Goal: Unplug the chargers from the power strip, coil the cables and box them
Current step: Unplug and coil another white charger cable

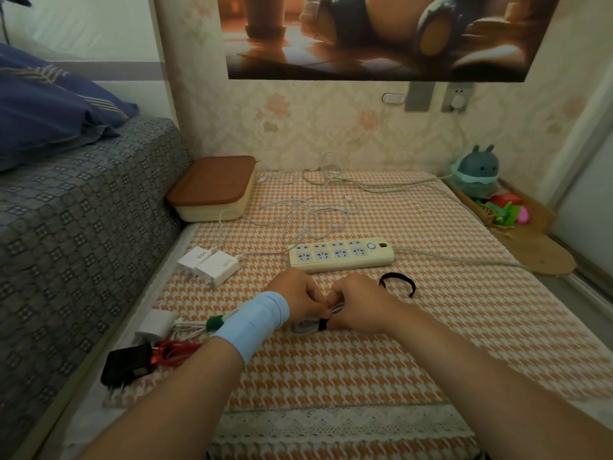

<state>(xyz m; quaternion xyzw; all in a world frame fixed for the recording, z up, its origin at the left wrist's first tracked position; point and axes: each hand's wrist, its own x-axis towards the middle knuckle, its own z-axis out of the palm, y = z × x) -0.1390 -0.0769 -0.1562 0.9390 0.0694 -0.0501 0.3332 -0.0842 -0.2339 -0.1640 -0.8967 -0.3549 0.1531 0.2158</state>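
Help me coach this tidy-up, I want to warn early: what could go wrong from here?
1. The left hand and right hand pinch the coiled cable at its black strap; a slip might let the coil spring loose.
2. The loose white cables beyond the power strip overlap, so they may knot when the two white chargers get pulled.
3. The box is lidded; it needs a free hand.
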